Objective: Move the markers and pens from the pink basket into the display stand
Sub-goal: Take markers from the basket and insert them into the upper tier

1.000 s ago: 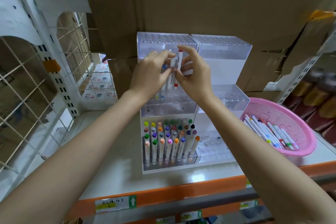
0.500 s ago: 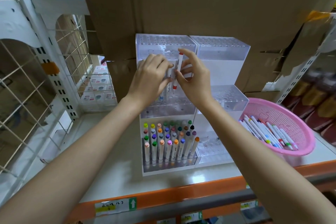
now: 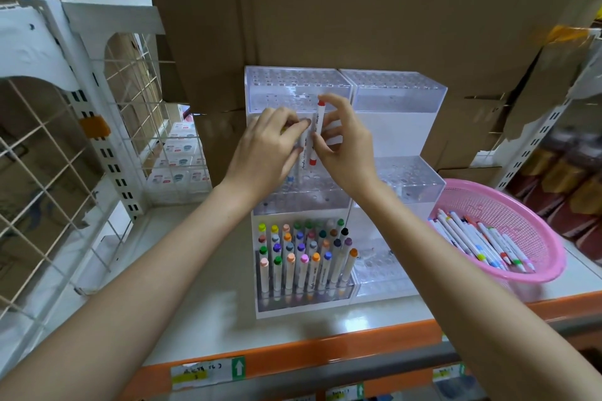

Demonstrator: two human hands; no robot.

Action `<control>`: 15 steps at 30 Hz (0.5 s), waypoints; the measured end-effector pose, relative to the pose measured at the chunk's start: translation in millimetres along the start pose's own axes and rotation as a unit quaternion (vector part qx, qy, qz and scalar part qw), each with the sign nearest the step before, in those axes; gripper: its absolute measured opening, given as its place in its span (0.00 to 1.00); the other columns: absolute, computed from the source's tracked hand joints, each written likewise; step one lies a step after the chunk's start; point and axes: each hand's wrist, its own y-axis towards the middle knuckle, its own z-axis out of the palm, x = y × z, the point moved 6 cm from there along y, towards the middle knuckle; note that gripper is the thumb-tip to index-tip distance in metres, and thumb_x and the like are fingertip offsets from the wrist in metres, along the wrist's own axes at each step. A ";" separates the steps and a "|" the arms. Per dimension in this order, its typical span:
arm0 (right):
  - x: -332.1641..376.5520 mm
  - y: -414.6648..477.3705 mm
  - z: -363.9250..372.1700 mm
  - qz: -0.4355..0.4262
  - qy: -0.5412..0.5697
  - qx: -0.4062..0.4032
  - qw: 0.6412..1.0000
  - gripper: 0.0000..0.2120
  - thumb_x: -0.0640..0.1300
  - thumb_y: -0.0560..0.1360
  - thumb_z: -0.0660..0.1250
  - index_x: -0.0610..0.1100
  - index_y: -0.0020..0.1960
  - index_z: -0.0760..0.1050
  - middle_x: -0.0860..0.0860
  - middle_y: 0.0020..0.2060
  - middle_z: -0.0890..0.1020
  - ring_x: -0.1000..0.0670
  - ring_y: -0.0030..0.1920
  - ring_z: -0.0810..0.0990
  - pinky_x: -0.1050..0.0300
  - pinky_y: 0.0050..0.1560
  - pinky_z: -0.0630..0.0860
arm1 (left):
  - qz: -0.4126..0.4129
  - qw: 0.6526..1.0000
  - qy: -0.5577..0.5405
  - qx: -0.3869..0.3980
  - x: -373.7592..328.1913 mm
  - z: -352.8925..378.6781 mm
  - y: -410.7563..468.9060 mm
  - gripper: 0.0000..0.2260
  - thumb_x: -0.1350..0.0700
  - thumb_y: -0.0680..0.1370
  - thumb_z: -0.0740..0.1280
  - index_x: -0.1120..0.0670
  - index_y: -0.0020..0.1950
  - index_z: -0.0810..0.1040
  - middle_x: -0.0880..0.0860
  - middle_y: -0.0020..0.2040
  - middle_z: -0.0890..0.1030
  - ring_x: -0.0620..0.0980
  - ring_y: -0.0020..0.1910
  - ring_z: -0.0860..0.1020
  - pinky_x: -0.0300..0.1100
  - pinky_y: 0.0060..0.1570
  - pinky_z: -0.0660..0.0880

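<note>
A clear tiered display stand [image 3: 397, 98] stands on the shelf; its front left tier holds several upright markers [image 3: 303, 257] with coloured caps. My right hand [image 3: 345, 150] pinches a white marker with red ends [image 3: 317, 130], held upright in front of the middle tier. My left hand [image 3: 267, 146] grips another white marker [image 3: 303, 156], its lower end down at the middle tier's holes. The pink basket [image 3: 540, 225] sits at the right with several white markers [image 3: 482, 244] lying in it.
Large cardboard boxes [image 3: 358, 10] rise close behind the stand. A white wire grid rack [image 3: 49, 172] flanks the left side. The shelf has an orange front edge [image 3: 293, 355] with labels. A perforated shelf upright [image 3: 534, 146] stands behind the basket.
Both hands have sunk slightly toward the middle tier, and my left hand's marker has gone lower toward the holes. The red-ended marker stays upright in my right hand.
</note>
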 end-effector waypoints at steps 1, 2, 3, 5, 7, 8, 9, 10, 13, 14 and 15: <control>-0.3 -0.1 0.1 -0.001 0.001 0.001 1.000 0.23 0.34 0.73 0.69 0.45 0.66 0.69 0.49 0.44 0.76 0.52 0.36 0.80 0.61 0.38 0.79 | 0.001 1.000 0.004 0.003 0.1 0.0 -1.1 0.18 0.61 0.72 0.72 0.61 0.61 0.78 0.59 0.52 0.77 0.58 0.51 0.75 0.51 0.51 0.72; -0.4 -0.4 0.2 -0.002 0.000 0.002 1.000 0.23 0.34 0.73 0.69 0.45 0.66 0.69 0.49 0.44 0.76 0.51 0.36 0.80 0.60 0.38 0.79 | 0.001 1.000 0.006 0.005 0.2 -0.5 -2.2 0.18 0.60 0.73 0.72 0.60 0.62 0.77 0.58 0.53 0.77 0.58 0.52 0.75 0.51 0.53 0.72; -0.1 -0.8 0.5 -0.002 -0.001 0.003 1.000 0.23 0.34 0.74 0.68 0.46 0.66 0.69 0.48 0.44 0.76 0.51 0.36 0.80 0.60 0.38 0.79 | 0.001 1.000 0.007 0.007 0.2 -1.1 -3.5 0.18 0.60 0.73 0.71 0.60 0.63 0.77 0.58 0.54 0.77 0.58 0.53 0.75 0.51 0.54 0.71; 0.5 -1.0 0.3 -0.001 0.003 0.005 1.000 0.23 0.33 0.73 0.68 0.46 0.66 0.69 0.48 0.44 0.76 0.51 0.36 0.80 0.61 0.37 0.78 | -0.003 1.000 0.008 0.013 -0.3 -2.7 -5.9 0.20 0.58 0.74 0.70 0.59 0.65 0.75 0.58 0.57 0.77 0.58 0.57 0.74 0.51 0.57 0.70; 1.4 -1.2 0.0 0.003 0.011 0.007 1.000 0.23 0.33 0.73 0.68 0.45 0.65 0.69 0.49 0.43 0.75 0.52 0.36 0.80 0.64 0.37 0.77 | -0.011 1.000 0.018 0.021 0.4 -3.3 -8.9 0.22 0.58 0.74 0.70 0.59 0.67 0.74 0.58 0.59 0.76 0.58 0.59 0.73 0.51 0.58 0.70; 2.0 -1.4 -0.3 0.006 0.016 0.007 1.000 0.23 0.33 0.73 0.69 0.45 0.65 0.70 0.49 0.43 0.75 0.51 0.37 0.80 0.65 0.37 0.77 | -0.017 0.999 0.025 0.026 1.5 -3.1 -10.2 0.23 0.58 0.73 0.70 0.58 0.68 0.73 0.58 0.59 0.76 0.58 0.59 0.73 0.52 0.58 0.70; 2.5 -1.4 -0.8 0.007 0.021 0.007 1.000 0.23 0.33 0.73 0.69 0.45 0.65 0.70 0.49 0.43 0.75 0.51 0.37 0.80 0.65 0.37 0.77 | -0.022 0.999 0.032 0.032 2.6 -2.8 -11.5 0.24 0.57 0.73 0.71 0.58 0.68 0.73 0.58 0.60 0.76 0.58 0.60 0.73 0.52 0.58 0.70; 3.1 -1.4 -1.2 0.009 0.025 0.007 1.000 0.22 0.33 0.73 0.69 0.45 0.65 0.70 0.49 0.42 0.75 0.50 0.37 0.80 0.66 0.37 0.76 | -0.027 0.998 0.038 0.039 3.6 -2.2 -12.5 0.24 0.57 0.72 0.71 0.58 0.68 0.73 0.58 0.60 0.75 0.58 0.60 0.73 0.52 0.59 0.70; 4.4 -1.0 -1.5 0.015 0.025 0.013 0.999 0.22 0.33 0.73 0.69 0.46 0.64 0.70 0.49 0.42 0.75 0.50 0.37 0.80 0.66 0.36 0.77 | -0.026 0.997 0.050 0.052 4.1 -2.1 -14.2 0.26 0.56 0.72 0.72 0.57 0.69 0.72 0.58 0.61 0.75 0.58 0.61 0.72 0.53 0.61 0.69; 4.9 -0.5 -1.8 0.017 0.024 0.014 0.999 0.22 0.33 0.73 0.69 0.46 0.64 0.70 0.48 0.42 0.75 0.50 0.37 0.80 0.66 0.36 0.77 | -0.025 0.997 0.053 0.053 3.8 -2.4 -14.4 0.26 0.55 0.72 0.72 0.56 0.69 0.72 0.58 0.61 0.74 0.58 0.61 0.72 0.53 0.61 0.68; 4.9 0.0 -2.3 0.018 0.021 0.012 1.000 0.22 0.33 0.73 0.69 0.46 0.64 0.70 0.48 0.42 0.76 0.50 0.37 0.81 0.66 0.36 0.77 | -0.026 0.997 0.056 0.055 3.4 -2.6 -14.6 0.26 0.55 0.72 0.72 0.56 0.69 0.72 0.58 0.62 0.74 0.58 0.62 0.72 0.53 0.62 0.68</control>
